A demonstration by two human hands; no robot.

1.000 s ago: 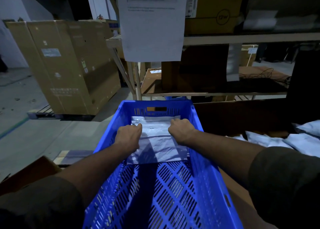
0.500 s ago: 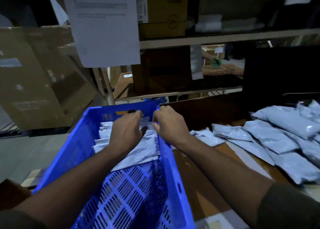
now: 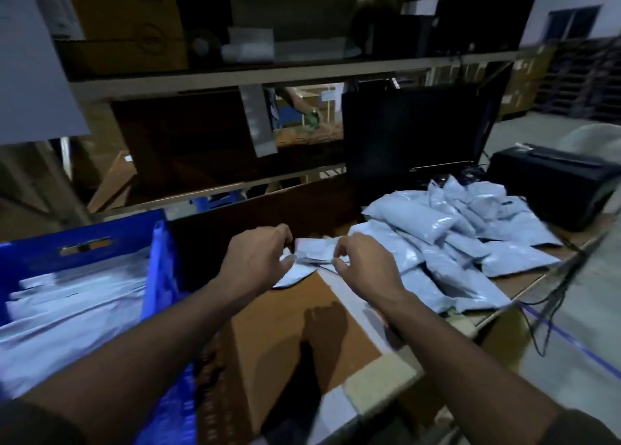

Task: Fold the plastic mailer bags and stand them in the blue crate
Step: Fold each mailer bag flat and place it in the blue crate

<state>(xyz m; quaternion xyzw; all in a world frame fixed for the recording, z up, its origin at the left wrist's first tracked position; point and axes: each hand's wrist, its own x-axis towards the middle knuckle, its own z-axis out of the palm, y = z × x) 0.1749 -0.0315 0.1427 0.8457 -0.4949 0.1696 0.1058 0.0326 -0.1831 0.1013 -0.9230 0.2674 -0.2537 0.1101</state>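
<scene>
A flat grey mailer bag [image 3: 311, 259] lies on the cardboard-covered table just ahead of me. My left hand [image 3: 258, 259] hovers at its left edge with the fingers loosely curled over it. My right hand [image 3: 364, 264] is at its right edge, thumb and forefinger curved with a small gap between them; no firm grip shows. The blue crate [image 3: 84, 239] stands at the left, with folded mailers [image 3: 67, 306] leaning against its far end. A heap of unfolded mailer bags [image 3: 470, 243] lies on the table to the right.
A dark monitor [image 3: 413, 135] and a black printer [image 3: 551, 182] stand behind the heap, with cables hanging off the table's right edge. Shelving with cardboard boxes [image 3: 127, 24] rises behind the table. Bare brown table top [image 3: 285, 330] lies between my forearms.
Both hands have left the crate and moved right to the table, over a loose mailer bag. My view has swung right, so the crate now sits at the left edge.
</scene>
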